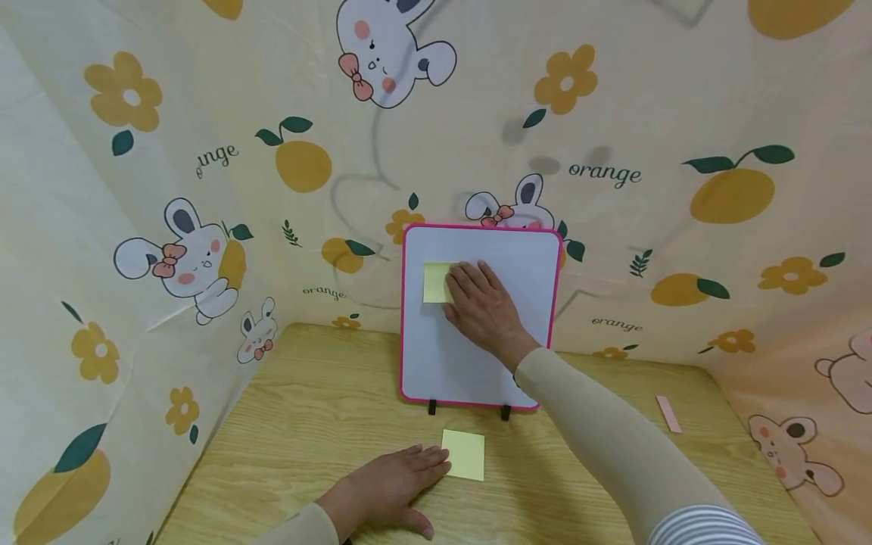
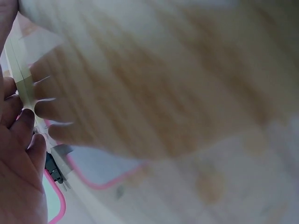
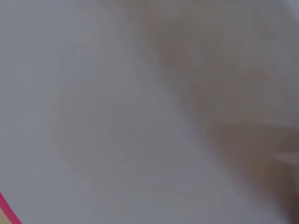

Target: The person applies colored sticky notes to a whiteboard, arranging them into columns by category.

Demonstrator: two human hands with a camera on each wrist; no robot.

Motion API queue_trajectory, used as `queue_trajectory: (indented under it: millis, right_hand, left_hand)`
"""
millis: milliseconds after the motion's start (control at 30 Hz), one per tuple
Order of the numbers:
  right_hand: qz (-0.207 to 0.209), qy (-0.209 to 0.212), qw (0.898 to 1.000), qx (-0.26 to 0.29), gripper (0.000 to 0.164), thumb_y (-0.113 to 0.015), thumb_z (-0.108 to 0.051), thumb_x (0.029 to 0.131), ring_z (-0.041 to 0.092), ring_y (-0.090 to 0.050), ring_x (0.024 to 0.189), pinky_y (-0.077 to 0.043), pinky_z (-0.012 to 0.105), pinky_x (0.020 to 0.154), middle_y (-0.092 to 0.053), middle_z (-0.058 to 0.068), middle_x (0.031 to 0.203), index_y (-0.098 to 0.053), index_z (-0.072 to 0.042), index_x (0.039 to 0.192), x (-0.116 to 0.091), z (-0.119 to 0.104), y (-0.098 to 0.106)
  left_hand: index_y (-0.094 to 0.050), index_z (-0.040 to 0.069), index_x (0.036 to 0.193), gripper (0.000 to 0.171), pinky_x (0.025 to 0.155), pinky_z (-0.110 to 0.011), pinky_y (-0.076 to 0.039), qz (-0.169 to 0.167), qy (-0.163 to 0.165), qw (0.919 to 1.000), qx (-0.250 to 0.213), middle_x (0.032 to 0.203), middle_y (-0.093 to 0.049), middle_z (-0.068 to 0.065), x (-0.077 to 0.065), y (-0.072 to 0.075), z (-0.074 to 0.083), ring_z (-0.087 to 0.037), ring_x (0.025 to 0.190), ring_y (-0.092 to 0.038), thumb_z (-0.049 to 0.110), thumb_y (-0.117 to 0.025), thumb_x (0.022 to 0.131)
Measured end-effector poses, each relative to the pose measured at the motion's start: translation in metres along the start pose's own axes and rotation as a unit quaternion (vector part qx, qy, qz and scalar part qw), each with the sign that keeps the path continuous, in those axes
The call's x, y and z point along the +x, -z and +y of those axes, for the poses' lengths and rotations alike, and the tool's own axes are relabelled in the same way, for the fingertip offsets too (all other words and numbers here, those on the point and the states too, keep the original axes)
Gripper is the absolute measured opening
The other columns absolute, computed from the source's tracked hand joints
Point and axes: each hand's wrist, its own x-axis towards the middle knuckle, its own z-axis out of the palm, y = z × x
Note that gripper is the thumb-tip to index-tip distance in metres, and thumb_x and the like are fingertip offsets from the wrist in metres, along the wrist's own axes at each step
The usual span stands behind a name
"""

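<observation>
A small whiteboard (image 1: 477,371) with a pink rim stands upright on black feet at the back of the table. High on its left side is a yellow sticky note (image 1: 436,284). My right hand (image 1: 484,303) lies over that note's right edge, its fingers extended against the board. On the table in front of the board lies a second yellow sticky note (image 1: 466,456). The fingertips of my left hand (image 1: 391,484) touch this note's left edge, palm down with fingers straight. The left wrist view shows the left hand (image 2: 21,163) from the side; the right wrist view is mostly blurred board surface.
A pink paper strip (image 1: 668,414) lies on the wooden table (image 1: 320,386) at the right. Behind the board and along both sides hangs a patterned cloth (image 1: 463,144) with rabbits and oranges. The board's black feet (image 1: 505,412) stick out toward the front.
</observation>
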Motion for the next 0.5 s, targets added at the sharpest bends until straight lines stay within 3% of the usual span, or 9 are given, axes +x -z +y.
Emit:
queue_trajectory:
  millis: [300,500]
  right_hand:
    - [-0.098,-0.041,0.994,0.009,0.083,-0.041,-0.059,0.108,0.032,-0.01,0.165,0.003,0.053,0.135,-0.018,0.012,0.177,-0.018,-0.006,0.169,0.004,-0.013,0.004]
    - [-0.122,-0.087,0.989,0.015,0.088,-0.039,-0.061,0.108,0.033,0.0,0.166,0.01,0.057,0.133,-0.009,0.014,0.178,-0.011,-0.004,0.169,0.001,-0.021,0.007]
  left_hand:
    - [-0.042,0.012,0.163,0.097,0.128,-0.034,-0.035,-0.001,0.002,1.0,0.003,0.17,-0.039,-0.004,0.0,0.0,0.001,-0.019,0.157,-0.037,0.078,-0.055,0.092]
    - [-0.042,0.012,0.162,0.097,0.128,-0.035,-0.035,0.001,0.0,1.0,0.002,0.17,-0.039,-0.005,-0.001,0.0,0.0,-0.019,0.157,-0.037,0.077,-0.055,0.093]
